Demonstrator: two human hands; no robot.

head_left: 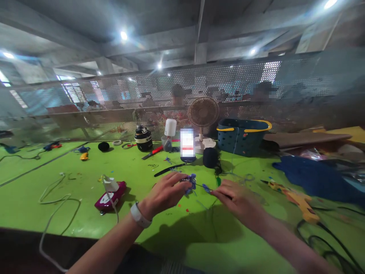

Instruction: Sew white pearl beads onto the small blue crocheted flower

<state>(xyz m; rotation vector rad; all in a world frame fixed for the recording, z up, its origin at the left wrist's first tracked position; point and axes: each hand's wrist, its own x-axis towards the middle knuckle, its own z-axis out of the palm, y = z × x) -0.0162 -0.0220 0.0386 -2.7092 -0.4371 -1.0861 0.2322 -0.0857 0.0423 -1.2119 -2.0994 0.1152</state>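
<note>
My left hand [169,192], wearing a white wristband [140,215], is closed around a small purple-blue bunch [191,183] that looks like yarn or fabric flower pieces. To its right, my right hand [232,196] pinches a small blue piece [205,187] between thumb and fingers. A thin dark line, a wire or thread, spans the short gap between the two. Just above my right fingers shows a green piece [218,181]; whether the hand touches it I cannot tell. Both hands are held over the green tabletop [176,232].
Ahead stand a phone [187,144], a fan [203,114], a black yarn ball [210,158], a basket [239,139] and a dark jar [143,139]. A yellow glue gun [299,199] with a black cable lies right. At left sits a maroon power bank [111,196] with a white plug.
</note>
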